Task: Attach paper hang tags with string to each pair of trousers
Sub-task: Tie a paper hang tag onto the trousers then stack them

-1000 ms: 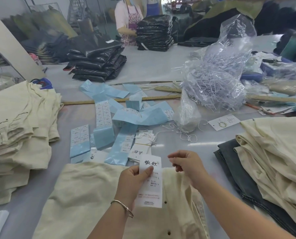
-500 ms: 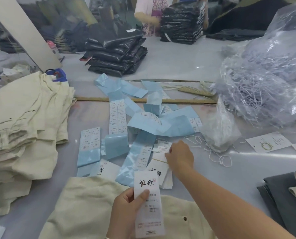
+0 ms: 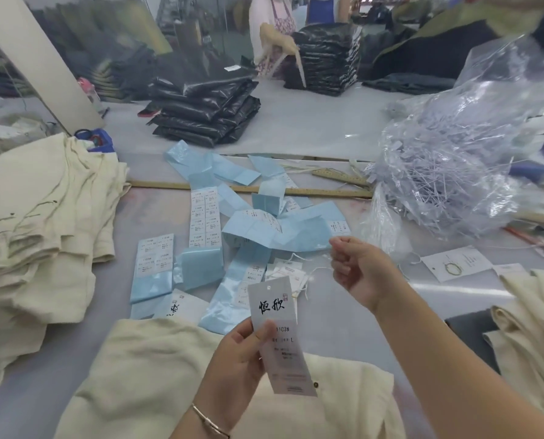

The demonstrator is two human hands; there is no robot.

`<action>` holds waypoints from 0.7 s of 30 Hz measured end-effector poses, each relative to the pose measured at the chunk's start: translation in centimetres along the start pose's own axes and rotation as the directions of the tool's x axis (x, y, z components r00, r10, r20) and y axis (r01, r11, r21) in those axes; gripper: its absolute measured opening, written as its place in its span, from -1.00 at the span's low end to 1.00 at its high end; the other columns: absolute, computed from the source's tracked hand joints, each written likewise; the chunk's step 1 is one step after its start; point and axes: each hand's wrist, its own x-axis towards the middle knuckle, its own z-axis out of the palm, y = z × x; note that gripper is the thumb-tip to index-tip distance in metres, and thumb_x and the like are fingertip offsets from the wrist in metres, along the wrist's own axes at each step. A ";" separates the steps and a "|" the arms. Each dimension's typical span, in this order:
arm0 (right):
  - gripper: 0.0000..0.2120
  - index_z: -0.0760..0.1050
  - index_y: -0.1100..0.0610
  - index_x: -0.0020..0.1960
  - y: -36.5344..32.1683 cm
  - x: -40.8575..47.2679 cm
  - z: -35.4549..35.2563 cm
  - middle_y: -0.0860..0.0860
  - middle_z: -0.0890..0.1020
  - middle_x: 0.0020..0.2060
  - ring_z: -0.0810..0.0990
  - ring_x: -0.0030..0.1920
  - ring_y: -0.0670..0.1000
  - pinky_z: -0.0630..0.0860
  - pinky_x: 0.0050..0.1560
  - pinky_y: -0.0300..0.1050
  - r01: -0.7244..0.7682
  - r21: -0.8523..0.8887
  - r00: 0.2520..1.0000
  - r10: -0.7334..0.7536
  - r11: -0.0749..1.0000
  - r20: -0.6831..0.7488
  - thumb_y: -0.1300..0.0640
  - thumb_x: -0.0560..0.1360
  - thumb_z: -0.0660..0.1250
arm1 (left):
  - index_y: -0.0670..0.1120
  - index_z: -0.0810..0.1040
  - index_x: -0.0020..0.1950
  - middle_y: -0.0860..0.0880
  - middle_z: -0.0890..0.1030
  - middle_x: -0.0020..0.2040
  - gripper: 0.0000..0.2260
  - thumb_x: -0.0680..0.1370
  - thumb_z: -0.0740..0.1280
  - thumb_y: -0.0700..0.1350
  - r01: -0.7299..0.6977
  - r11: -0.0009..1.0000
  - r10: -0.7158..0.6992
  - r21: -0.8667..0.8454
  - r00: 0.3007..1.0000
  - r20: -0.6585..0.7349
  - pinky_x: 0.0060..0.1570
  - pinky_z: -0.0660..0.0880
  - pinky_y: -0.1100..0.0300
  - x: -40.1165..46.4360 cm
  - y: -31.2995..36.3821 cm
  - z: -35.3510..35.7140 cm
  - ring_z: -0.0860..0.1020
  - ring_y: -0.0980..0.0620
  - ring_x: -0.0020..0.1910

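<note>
My left hand (image 3: 237, 359) pinches a white paper hang tag (image 3: 278, 331) upright over cream trousers (image 3: 156, 375) lying at the table's near edge. The tag has a punched hole at its top. My right hand (image 3: 358, 267) is raised to the right of the tag, fingers curled, pinching a thin white string (image 3: 308, 274) that trails down towards a small pile of white tags (image 3: 285, 270) on the table.
Blue label sheets (image 3: 201, 236) are scattered mid-table. Cream trousers are stacked at left (image 3: 39, 223) and right (image 3: 537, 324). A clear bag of strings (image 3: 454, 172) sits right, a wooden ruler (image 3: 248, 189) behind, black packed stacks (image 3: 207, 112) farther back. A person stands at the far side.
My right hand has lifted from the tag pile with a string and drawn back to the right. The left hand keeps holding the tag.
</note>
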 end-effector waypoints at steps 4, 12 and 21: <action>-0.93 0.50 0.13 -0.21 0.0 -5.3 1.2 -0.08 0.21 -0.55 0.10 -0.60 -0.13 0.04 -0.62 -0.30 -0.062 0.066 0.991 0.054 0.996 0.123 0.22 0.39 0.39 | -0.19 0.69 0.07 -0.21 0.66 0.11 -0.77 0.47 0.35 -0.17 0.115 0.975 -0.084 -0.192 0.983 0.161 -0.18 0.60 0.11 -2.4 -0.4 3.0 0.66 -0.01 -0.15; -0.93 0.48 0.19 -0.23 2.7 -14.3 1.9 -0.03 0.23 -0.51 0.16 -0.60 -0.11 0.10 -0.59 -0.29 -0.011 0.106 0.985 -0.007 0.994 0.171 0.20 0.41 0.34 | -0.27 0.53 0.31 -0.22 0.56 0.22 -0.59 0.48 0.34 -0.17 0.238 0.900 -0.168 -0.366 0.963 0.213 0.21 0.43 0.07 -6.7 -1.6 5.6 0.60 -0.05 0.04; -0.88 0.49 0.15 -0.25 6.1 -18.7 1.0 0.07 0.47 -0.44 0.30 -0.53 -0.07 0.15 -0.51 -0.29 0.024 0.010 0.997 -0.024 1.000 0.070 0.26 0.46 0.35 | -0.24 0.64 0.11 -0.20 0.65 -0.09 -0.71 0.45 0.38 -0.13 0.156 0.916 -0.091 -0.369 0.978 0.186 -0.18 0.62 0.05 -9.5 -2.1 6.0 0.66 -0.09 -0.17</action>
